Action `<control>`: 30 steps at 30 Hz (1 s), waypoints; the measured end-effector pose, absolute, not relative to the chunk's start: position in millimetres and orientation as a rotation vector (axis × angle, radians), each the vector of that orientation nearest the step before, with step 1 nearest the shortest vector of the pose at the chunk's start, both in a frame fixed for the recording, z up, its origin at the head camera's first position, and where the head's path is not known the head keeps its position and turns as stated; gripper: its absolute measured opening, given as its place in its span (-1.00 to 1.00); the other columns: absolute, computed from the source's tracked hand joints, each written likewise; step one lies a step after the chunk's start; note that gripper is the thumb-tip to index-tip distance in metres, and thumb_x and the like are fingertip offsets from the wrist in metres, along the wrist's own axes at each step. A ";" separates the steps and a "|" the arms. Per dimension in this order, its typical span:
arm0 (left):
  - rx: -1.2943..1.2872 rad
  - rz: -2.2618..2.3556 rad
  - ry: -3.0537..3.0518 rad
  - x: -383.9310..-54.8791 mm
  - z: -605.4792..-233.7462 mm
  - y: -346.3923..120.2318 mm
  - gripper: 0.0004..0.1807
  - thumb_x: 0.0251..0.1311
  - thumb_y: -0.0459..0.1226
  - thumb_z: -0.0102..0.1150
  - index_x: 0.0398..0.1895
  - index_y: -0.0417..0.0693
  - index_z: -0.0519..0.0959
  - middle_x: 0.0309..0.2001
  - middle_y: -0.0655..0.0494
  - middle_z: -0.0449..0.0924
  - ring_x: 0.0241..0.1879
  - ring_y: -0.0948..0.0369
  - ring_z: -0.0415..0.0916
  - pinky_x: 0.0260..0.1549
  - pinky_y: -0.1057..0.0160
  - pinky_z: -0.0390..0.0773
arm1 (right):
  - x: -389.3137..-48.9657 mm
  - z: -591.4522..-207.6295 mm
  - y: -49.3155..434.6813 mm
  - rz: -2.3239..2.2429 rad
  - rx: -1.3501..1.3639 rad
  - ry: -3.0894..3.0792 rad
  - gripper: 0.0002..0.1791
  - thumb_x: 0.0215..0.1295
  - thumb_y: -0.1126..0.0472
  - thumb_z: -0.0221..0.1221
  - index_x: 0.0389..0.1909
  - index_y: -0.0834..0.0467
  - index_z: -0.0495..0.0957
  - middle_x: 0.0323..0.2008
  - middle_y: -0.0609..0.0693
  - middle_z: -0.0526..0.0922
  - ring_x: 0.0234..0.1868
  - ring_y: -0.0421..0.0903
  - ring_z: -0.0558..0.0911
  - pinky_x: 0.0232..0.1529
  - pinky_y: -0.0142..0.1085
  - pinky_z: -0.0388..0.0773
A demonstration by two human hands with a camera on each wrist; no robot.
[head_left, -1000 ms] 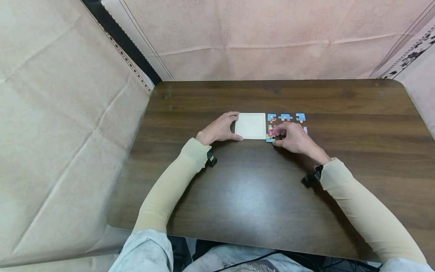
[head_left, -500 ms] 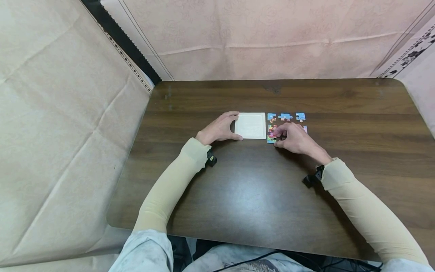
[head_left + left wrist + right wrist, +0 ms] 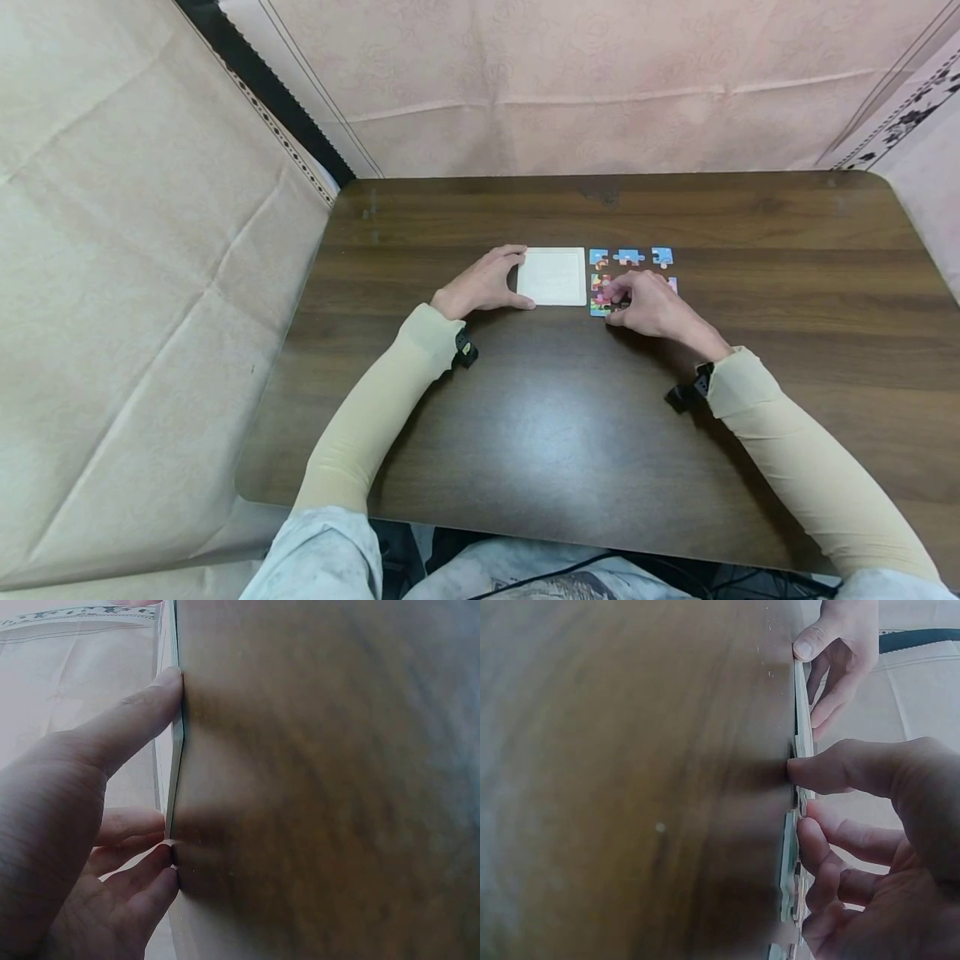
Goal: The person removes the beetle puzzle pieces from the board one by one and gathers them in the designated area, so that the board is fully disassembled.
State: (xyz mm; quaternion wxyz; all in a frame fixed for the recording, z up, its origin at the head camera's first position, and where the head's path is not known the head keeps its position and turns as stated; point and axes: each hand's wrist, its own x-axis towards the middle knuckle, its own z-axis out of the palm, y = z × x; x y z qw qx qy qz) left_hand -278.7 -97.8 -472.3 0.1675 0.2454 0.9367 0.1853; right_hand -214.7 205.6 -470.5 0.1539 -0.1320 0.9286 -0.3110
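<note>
A white square puzzle tray (image 3: 552, 277) lies flat on the brown table in the head view. My left hand (image 3: 486, 283) holds its left side, thumb at the front edge and fingers toward the far edge. Just right of the tray are colourful jigsaw pieces. Over them, my right hand (image 3: 647, 307) bends its thumb and fingers about a jigsaw piece (image 3: 598, 309) at the front left. In the right wrist view the thumb (image 3: 817, 774) meets the edge of a thin piece. Several pieces are partly hidden under this hand.
Blue-topped jigsaw pieces (image 3: 628, 257) form a loose row at the back. A pink-edged piece (image 3: 672, 285) shows beyond the right hand. Pale cloth (image 3: 600, 92) hangs behind the table (image 3: 480, 467), and more cloth covers the left side.
The front-left jigsaw pieces have shifted slightly right, leaving a thin gap beside the tray. My right hand moved a little with them, then stayed still. The left hand has kept its place.
</note>
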 end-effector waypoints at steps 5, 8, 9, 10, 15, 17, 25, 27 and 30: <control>0.697 0.518 2.667 -279.7 -472.9 -97.3 0.06 0.30 0.14 0.52 0.67 -0.22 0.30 0.77 -0.01 0.13 0.75 0.01 0.10 0.74 0.04 0.17 | -216.0 -468.3 205.7 -0.875 -0.386 2.664 -0.65 0.33 0.29 0.45 0.09 0.30 0.71 0.02 0.30 0.72 0.01 0.17 0.62 0.13 0.09 0.56; 0.695 0.512 2.667 -280.1 -473.1 -97.2 0.05 0.30 0.14 0.52 0.67 -0.22 0.29 0.77 -0.01 0.12 0.75 0.01 0.10 0.74 0.04 0.17 | -216.8 -467.2 205.3 -0.863 -0.392 2.671 -0.67 0.31 0.30 0.46 0.06 0.29 0.72 0.00 0.29 0.74 0.00 0.16 0.63 0.13 0.09 0.57; 0.693 0.511 2.666 -280.3 -473.2 -97.1 0.06 0.30 0.14 0.52 0.67 -0.21 0.29 0.77 -0.01 0.12 0.75 0.01 0.10 0.74 0.04 0.17 | -217.0 -467.0 205.1 -0.858 -0.393 2.672 -0.67 0.31 0.31 0.45 0.06 0.29 0.72 -0.01 0.28 0.74 0.00 0.16 0.63 0.13 0.09 0.57; 0.692 0.514 2.666 -280.2 -473.2 -97.1 0.05 0.30 0.14 0.52 0.67 -0.22 0.29 0.77 -0.01 0.12 0.75 0.01 0.10 0.74 0.03 0.17 | -217.0 -466.5 205.0 -0.856 -0.395 2.672 -0.68 0.31 0.31 0.45 0.06 0.29 0.72 -0.01 0.28 0.74 -0.01 0.15 0.63 0.13 0.09 0.57; 0.685 0.518 2.668 -280.0 -473.5 -97.0 0.05 0.30 0.13 0.53 0.68 -0.21 0.29 0.77 -0.01 0.12 0.75 0.01 0.10 0.74 0.02 0.17 | -217.5 -465.9 204.8 -0.849 -0.399 2.665 -0.68 0.32 0.31 0.45 0.06 0.29 0.73 -0.02 0.27 0.74 -0.01 0.15 0.63 0.13 0.07 0.57; 0.682 0.515 2.666 -280.1 -473.8 -96.2 0.05 0.30 0.13 0.53 0.68 -0.20 0.29 0.77 -0.01 0.13 0.75 0.01 0.10 0.74 0.02 0.16 | -217.5 -465.0 206.1 -0.846 -0.402 2.659 -0.67 0.34 0.29 0.45 0.09 0.30 0.72 0.00 0.28 0.74 -0.01 0.15 0.62 0.12 0.06 0.56; 0.695 0.494 2.657 -281.5 -470.8 -94.0 0.03 0.28 0.14 0.54 0.64 -0.21 0.34 0.76 -0.01 0.15 0.74 0.02 0.12 0.73 0.03 0.19 | -221.8 -457.8 219.0 -0.939 -0.346 2.735 -0.65 0.50 0.11 0.38 0.11 0.27 0.70 -0.10 0.20 0.70 -0.14 0.08 0.57 -0.17 -0.19 0.47; 0.699 0.490 2.660 -282.3 -469.8 -94.3 0.02 0.27 0.13 0.55 0.63 -0.21 0.35 0.75 -0.01 0.16 0.74 0.01 0.13 0.73 0.02 0.21 | -223.7 -455.0 223.2 -1.004 -0.307 2.773 -0.65 0.53 0.09 0.34 0.12 0.27 0.68 -0.11 0.20 0.68 -0.13 0.07 0.57 -0.20 -0.24 0.47; 0.691 0.477 2.659 -283.2 -467.9 -95.9 0.02 0.27 0.14 0.54 0.64 -0.19 0.35 0.76 0.00 0.15 0.74 0.01 0.13 0.72 0.02 0.21 | -227.1 -451.1 229.0 -1.093 -0.233 2.808 -0.63 0.59 0.07 0.28 0.17 0.27 0.66 -0.09 0.22 0.66 -0.12 0.08 0.55 -0.27 -0.27 0.48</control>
